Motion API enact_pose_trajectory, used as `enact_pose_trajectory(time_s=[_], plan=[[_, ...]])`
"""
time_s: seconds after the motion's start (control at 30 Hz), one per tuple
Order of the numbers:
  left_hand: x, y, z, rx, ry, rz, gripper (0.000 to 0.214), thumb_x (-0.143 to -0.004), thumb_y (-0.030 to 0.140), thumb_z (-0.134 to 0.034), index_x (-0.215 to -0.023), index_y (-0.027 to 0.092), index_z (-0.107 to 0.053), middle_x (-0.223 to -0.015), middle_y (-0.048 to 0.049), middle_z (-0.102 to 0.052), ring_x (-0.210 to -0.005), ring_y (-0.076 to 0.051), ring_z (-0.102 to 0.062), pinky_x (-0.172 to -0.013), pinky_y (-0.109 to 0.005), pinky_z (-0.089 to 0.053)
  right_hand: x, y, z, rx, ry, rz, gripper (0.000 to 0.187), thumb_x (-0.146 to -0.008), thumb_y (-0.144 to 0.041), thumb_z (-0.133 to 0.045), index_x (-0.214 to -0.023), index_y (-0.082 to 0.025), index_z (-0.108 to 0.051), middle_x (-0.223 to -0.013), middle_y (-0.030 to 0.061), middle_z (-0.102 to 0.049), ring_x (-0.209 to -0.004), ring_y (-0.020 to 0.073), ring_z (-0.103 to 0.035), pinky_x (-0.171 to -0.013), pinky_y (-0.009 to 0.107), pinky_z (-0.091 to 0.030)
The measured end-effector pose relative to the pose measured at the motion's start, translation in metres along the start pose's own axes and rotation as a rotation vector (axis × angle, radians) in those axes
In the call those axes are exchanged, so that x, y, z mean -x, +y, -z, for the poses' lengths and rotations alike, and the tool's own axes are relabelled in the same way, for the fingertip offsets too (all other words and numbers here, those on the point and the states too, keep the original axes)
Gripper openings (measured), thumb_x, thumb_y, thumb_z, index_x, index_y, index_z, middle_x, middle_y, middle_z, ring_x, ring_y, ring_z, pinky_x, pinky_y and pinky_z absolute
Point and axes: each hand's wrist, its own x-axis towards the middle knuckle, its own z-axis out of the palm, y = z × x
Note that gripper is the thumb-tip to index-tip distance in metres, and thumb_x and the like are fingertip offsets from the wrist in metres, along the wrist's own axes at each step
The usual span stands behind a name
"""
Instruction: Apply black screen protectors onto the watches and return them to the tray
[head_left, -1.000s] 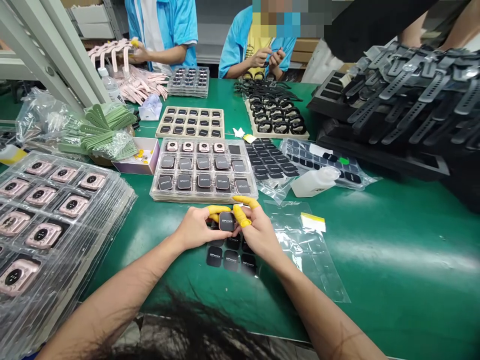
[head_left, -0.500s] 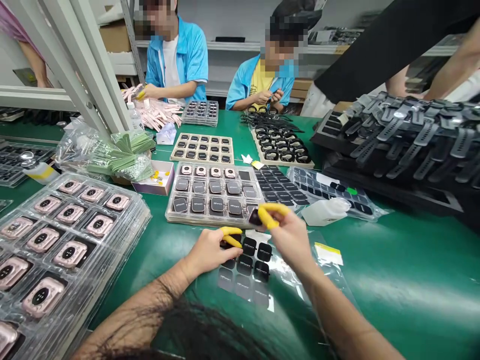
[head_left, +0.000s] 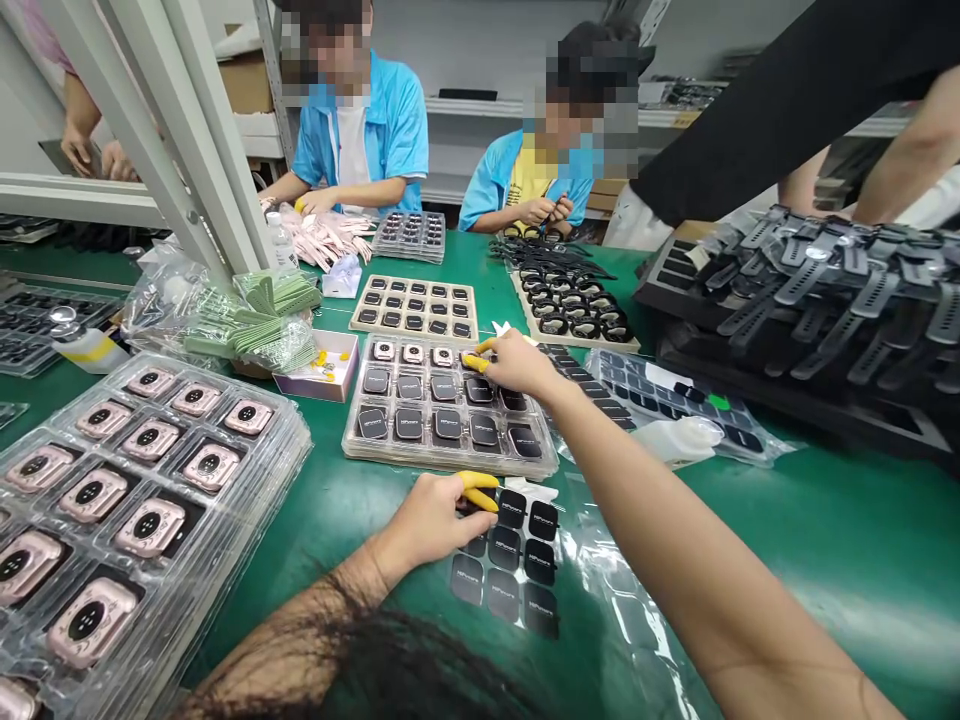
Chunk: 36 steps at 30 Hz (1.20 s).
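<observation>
Yellow finger cots cover some fingertips of both my hands. My left hand (head_left: pixel 439 515) is closed at the upper left corner of a clear sheet of black square films (head_left: pixel 504 548), its thumb and fingertips close together there. Over the back row of a clear plastic tray (head_left: pixel 450 462) reaches my right hand (head_left: pixel 517 362), fingers pinched on a watch body that they mostly hide. Several pink watch bodies (head_left: pixel 412 354) show to the left of these fingers. Dark square faces with film, such as one watch face (head_left: pixel 448 424), fill the front rows.
A tall stack of trays with pink watches (head_left: pixel 172 480) stands at left. A small box (head_left: pixel 337 375), a white bottle (head_left: pixel 679 440) and film sheets (head_left: pixel 660 385) surround the tray. Black straps (head_left: pixel 817 260) pile up at right. Two co-workers (head_left: pixel 367 130) sit opposite.
My right hand has moved from the tray's front right corner to its back row with the dark square watch. My left hand stays at the film sheet. The view has shifted slightly.
</observation>
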Motion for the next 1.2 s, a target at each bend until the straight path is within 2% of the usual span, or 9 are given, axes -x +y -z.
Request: enact_pose_trajectory(time_s=[0.17,0.3,0.47,0.57,0.63,0.7,0.87,1.0,1.2], plan=[[-0.001,0.000,0.000,0.016,0.009,0.011,0.048,-0.078,0.028,-0.083,-0.125,0.018,-0.079,-0.105,-0.0098,-0.087,-0.095,-0.028,-0.084,-0.098,-0.040,-0.067,-0.010,-0.015,0.000,-0.118,-0.069,-0.039,0.028,-0.073,-0.036,-0.094,-0.083,-0.016,-0.078,-0.093,0.0113,-0.075,-0.098,0.0287,-0.070,-0.092,0.039,-0.057],[0.000,-0.001,0.000,0.042,0.012,0.028,0.048,-0.078,0.026,-0.084,-0.125,0.017,-0.079,-0.105,-0.0106,-0.087,-0.096,-0.028,-0.084,-0.099,-0.041,-0.067,0.008,-0.019,0.008,-0.283,-0.036,-0.057,0.033,-0.072,-0.039,-0.093,-0.089,-0.018,-0.074,-0.091,0.0067,-0.078,-0.081,0.0203,-0.072,-0.079,0.035,-0.060],[0.001,0.006,0.002,0.115,0.019,0.101,0.058,-0.075,0.030,-0.091,-0.129,0.015,-0.076,-0.105,-0.0141,-0.086,-0.101,-0.029,-0.083,-0.099,-0.041,-0.067,0.108,-0.027,0.014,-0.897,0.089,-0.056,0.048,-0.068,-0.056,-0.094,-0.092,-0.020,-0.074,-0.094,0.0077,-0.078,-0.082,0.0227,-0.075,-0.081,0.041,-0.064],[0.002,0.011,0.004,0.076,0.010,0.109,0.077,-0.067,0.038,-0.097,-0.137,0.015,-0.073,-0.107,-0.0127,-0.086,-0.102,-0.030,-0.083,-0.098,-0.040,-0.067,0.184,-0.028,-0.002,-1.033,0.176,-0.197,0.052,-0.063,-0.054,-0.099,-0.095,-0.023,-0.072,-0.093,0.0039,-0.075,-0.079,0.0214,-0.075,-0.076,0.037,-0.064],[0.003,0.013,0.004,0.023,0.006,0.102,0.088,-0.063,0.038,-0.099,-0.143,0.016,-0.069,-0.109,-0.0104,-0.086,-0.099,-0.029,-0.083,-0.096,-0.039,-0.068,0.219,-0.029,-0.018,-1.088,0.102,-0.263,0.056,-0.065,-0.053,-0.097,-0.108,-0.025,-0.074,-0.093,0.0022,-0.073,-0.071,0.0199,-0.074,-0.067,0.035,-0.064],[0.005,0.012,0.004,-0.030,0.009,0.092,0.093,-0.061,0.035,-0.099,-0.146,0.016,-0.067,-0.114,-0.0098,-0.085,-0.099,-0.029,-0.082,-0.095,-0.039,-0.068,0.237,-0.030,-0.031,-1.065,0.052,-0.238,0.046,-0.070,-0.054,-0.093,-0.102,-0.025,-0.077,-0.098,0.0034,-0.070,-0.069,0.0191,-0.073,-0.061,0.033,-0.063],[0.007,0.012,0.004,-0.094,0.027,0.076,0.075,-0.066,0.039,-0.096,-0.135,0.018,-0.074,-0.112,-0.0071,-0.086,-0.099,-0.027,-0.082,-0.095,-0.039,-0.067,0.237,-0.028,-0.036,-0.928,0.101,-0.098,0.023,-0.080,-0.042,-0.084,-0.098,-0.028,-0.082,-0.109,0.0048,-0.068,-0.072,0.0178,-0.075,-0.063,0.032,-0.065],[0.008,0.015,0.007,-0.072,-0.009,0.059,0.070,-0.067,0.037,-0.097,-0.130,0.018,-0.076,-0.115,-0.0078,-0.085,-0.102,-0.028,-0.082,-0.098,-0.039,-0.066,0.237,-0.024,-0.035,-0.949,0.078,-0.077,0.017,-0.082,-0.041,-0.083,-0.093,-0.029,-0.080,-0.105,0.0057,-0.069,-0.071,0.0213,-0.076,-0.057,0.034,-0.066],[0.007,0.016,0.006,0.003,-0.024,0.051,0.070,-0.067,0.036,-0.098,-0.130,0.018,-0.077,-0.122,-0.0090,-0.084,-0.108,-0.027,-0.081,-0.105,-0.040,-0.063,0.240,-0.025,-0.038,-0.904,0.126,0.035,0.020,-0.088,-0.047,-0.078,-0.087,-0.028,-0.076,-0.100,0.0062,-0.071,-0.078,0.0221,-0.074,-0.071,0.038,-0.067]])
